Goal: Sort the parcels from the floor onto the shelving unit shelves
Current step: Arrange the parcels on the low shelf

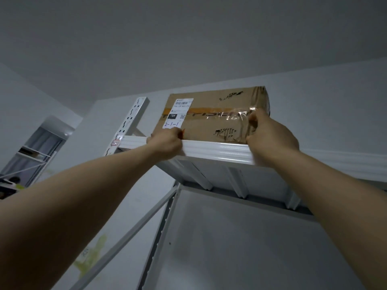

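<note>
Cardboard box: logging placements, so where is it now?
Head view, upper centre: the cardboard box sits on the top shelf, just right of the slotted post.

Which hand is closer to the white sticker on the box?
Left. The left hand holds the box by its bottom edge, right under the white sticker; the right hand grips its other end.

The parcel sits on the top shelf, right of the upright post.

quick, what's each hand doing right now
left hand: curled against the lower front of the cardboard box; grip cannot be told
right hand: grips the cardboard box at its right front edge
</note>
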{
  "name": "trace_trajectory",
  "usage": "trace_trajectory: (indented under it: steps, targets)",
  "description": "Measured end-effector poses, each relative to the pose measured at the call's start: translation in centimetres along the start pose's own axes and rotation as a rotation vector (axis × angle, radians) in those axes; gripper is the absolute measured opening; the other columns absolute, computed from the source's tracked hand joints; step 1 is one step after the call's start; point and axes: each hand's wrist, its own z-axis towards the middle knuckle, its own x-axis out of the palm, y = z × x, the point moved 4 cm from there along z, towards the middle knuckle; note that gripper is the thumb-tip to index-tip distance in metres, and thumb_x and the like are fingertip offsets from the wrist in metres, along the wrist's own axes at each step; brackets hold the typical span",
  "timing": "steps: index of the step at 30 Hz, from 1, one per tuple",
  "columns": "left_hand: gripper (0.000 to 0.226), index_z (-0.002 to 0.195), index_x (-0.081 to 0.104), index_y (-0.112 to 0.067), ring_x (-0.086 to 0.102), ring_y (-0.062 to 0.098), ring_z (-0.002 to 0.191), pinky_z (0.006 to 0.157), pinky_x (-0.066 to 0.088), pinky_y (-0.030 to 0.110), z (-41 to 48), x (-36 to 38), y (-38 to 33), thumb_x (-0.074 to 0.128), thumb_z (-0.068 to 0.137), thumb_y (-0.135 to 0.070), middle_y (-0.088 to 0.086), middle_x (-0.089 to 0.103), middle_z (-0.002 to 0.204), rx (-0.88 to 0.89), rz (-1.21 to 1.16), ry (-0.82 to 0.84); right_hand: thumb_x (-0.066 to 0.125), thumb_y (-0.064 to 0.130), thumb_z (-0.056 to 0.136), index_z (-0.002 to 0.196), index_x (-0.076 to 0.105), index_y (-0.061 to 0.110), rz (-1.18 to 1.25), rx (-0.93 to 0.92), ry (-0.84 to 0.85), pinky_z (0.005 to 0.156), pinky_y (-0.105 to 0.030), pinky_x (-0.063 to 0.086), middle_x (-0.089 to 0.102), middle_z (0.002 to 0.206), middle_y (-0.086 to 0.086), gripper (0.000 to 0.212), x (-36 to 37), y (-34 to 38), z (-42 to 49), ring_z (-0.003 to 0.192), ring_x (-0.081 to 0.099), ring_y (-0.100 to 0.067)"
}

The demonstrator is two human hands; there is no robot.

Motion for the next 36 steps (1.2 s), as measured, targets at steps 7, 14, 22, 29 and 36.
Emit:
trace_trajectory:
  steps: [7,14,22,29,36]
  targets:
    - [0.089,0.149,0.039,-0.024,0.032,0.041,0.139,0.114,0.01,0.064,1.5,0.9,0.5,-0.002,0.089,-0.075,0.013,0.04,0.152,-0.063,0.133,0.068,0.034,0.029,0.099,0.12,0.054,0.041,-0.202,0.027,-0.006,0.068,-0.034,0.04,0.066,0.111,-0.001,0.031,1.9,1.0,0.5,0.084,0.055,-0.027]
    - [0.092,0.155,0.02,-0.02,0.032,0.04,0.141,0.117,0.018,0.061,3.8,1.7,0.5,0.005,0.087,-0.079,0.013,0.035,0.154,-0.037,0.042,0.163,0.025,0.039,0.101,0.12,0.06,0.041,-0.302,0.111,0.063,0.058,-0.029,0.026,0.063,0.103,-0.002,0.04,2.4,1.1,0.6,0.075,0.048,-0.021]
    - [0.073,0.15,0.039,-0.016,0.024,0.035,0.145,0.116,0.02,0.046,5.3,2.7,-2.6,0.013,0.1,-0.063,0.013,0.027,0.159,0.04,-0.042,0.278,0.023,0.027,0.102,0.149,0.038,0.039,-0.474,0.113,0.284,0.082,-0.048,0.048,0.054,0.14,-0.007,0.05,2.4,2.1,0.8,0.112,0.055,-0.035]
    - [0.071,0.149,0.04,-0.02,0.027,0.035,0.144,0.119,0.02,0.049,6.4,3.6,-2.5,0.013,0.1,-0.063,0.012,0.031,0.157,0.004,-0.001,0.316,0.018,0.057,0.104,0.154,0.036,0.022,-0.229,0.245,0.39,0.114,-0.05,0.029,0.031,0.163,-0.008,0.064,2.4,0.9,2.6,0.146,0.033,-0.035]
    - [0.074,0.154,0.025,-0.018,0.018,0.036,0.148,0.119,0.017,0.05,5.9,3.8,-1.7,0.014,0.098,-0.066,0.01,0.02,0.162,0.013,0.006,0.225,0.009,0.071,0.096,0.157,0.032,0.025,-0.355,0.25,0.265,0.1,-0.049,0.042,0.044,0.155,-0.009,0.079,3.0,0.6,2.5,0.135,0.047,-0.039]
